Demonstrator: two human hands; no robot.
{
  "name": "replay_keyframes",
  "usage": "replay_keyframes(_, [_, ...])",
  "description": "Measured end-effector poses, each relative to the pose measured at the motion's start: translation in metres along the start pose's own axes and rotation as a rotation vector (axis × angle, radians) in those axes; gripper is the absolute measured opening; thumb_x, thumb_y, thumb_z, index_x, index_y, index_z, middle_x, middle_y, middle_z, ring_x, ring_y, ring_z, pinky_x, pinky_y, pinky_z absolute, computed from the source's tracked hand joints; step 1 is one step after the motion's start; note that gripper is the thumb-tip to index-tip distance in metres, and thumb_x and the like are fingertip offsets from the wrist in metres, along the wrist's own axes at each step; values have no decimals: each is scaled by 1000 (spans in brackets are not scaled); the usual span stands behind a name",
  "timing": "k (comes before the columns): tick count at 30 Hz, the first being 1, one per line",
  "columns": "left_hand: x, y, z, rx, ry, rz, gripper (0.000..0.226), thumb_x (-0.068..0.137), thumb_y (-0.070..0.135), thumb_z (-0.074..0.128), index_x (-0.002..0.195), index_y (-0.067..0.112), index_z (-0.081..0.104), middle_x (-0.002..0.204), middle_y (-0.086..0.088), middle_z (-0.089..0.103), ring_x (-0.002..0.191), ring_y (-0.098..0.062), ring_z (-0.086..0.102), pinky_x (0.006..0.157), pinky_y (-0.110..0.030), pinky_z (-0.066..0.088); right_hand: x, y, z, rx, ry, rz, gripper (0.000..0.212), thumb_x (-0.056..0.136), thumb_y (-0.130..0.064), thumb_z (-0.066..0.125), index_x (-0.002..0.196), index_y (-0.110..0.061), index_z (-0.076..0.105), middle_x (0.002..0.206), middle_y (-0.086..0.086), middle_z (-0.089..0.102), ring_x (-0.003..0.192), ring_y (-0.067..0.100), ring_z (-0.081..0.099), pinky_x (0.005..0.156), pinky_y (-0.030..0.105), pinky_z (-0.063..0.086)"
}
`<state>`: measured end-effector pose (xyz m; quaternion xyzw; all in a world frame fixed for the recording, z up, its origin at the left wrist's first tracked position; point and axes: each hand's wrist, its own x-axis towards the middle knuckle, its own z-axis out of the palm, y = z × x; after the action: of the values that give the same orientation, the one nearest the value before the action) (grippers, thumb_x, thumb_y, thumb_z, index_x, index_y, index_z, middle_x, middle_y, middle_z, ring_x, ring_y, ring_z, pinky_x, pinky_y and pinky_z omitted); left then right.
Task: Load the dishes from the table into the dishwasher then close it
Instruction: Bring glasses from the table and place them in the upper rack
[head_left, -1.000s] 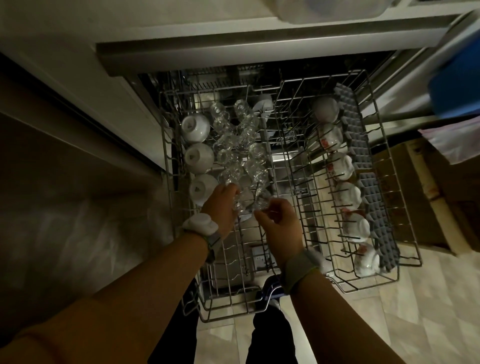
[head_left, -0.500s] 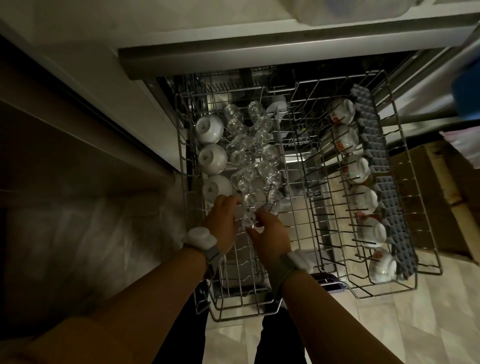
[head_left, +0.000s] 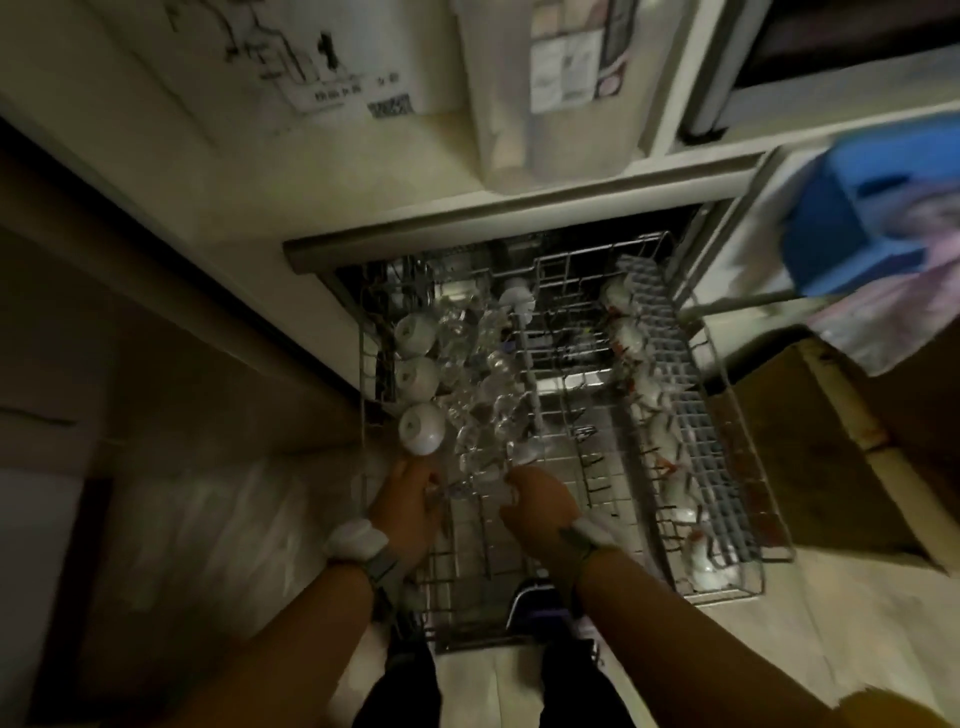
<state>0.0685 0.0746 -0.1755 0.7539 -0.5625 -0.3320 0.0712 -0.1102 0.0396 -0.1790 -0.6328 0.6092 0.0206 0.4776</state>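
The dishwasher's wire rack (head_left: 727, 592) is pulled out in front of me. Three white bowls (head_left: 421, 428) sit upturned along its left side, and a row of clear glasses (head_left: 483, 395) runs beside them. White cups with red marks (head_left: 660, 431) line the right side. My left hand (head_left: 410, 501) is at the near end of the glass row, fingers on a clear glass (head_left: 460, 480). My right hand (head_left: 540, 506) hovers curled just right of that glass. The frame is blurred and dark.
A grey plastic grid shelf (head_left: 691, 415) edges the rack's right side. A blue object (head_left: 857, 223) and pale cloth hang at the upper right above a brown cardboard box (head_left: 831, 441). Dark cabinet fronts stand to the left. My shoe (head_left: 535, 605) shows under the rack.
The view has risen and pulled back, so the counter front above shows. My two hands, together on a glass before, have drawn apart and sit nearer the rack's front.
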Motion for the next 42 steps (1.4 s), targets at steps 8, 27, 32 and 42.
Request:
replay_keyframes(8, [-48,109,15,155,-234,381,29,89,15,61,118,9,59,115,-10,58,103,-25,56,78,-20,36,-103,59,-66,99,204,102,23,86,-26,67,108,-18,67,108,4,68,103,22,63,90,35,50])
replay_keyframes(27, [-422,422,255,201,-743,1068,15,86,28,65,97,25,56,98,4,61,88,-17,59,69,-25,46,-622,339,-51,562,1250,605,18,87,-27,69,103,-19,68,98,-5,67,80,12,62,74,26,49])
replay_keyframes(32, [-640,463,368,276,-904,1242,15,85,31,66,96,25,58,95,6,61,85,-18,62,75,-32,53,-815,444,32,695,1491,786,16,84,-28,70,98,-21,69,89,-7,67,77,13,64,73,25,50])
replay_keyframes(42, [-980,438,519,495,-1276,1656,20,86,31,68,104,25,61,97,9,63,88,-4,60,74,-17,47,-1082,530,228,975,1780,1211,13,84,-28,68,97,-26,66,95,-4,67,86,14,64,81,36,55])
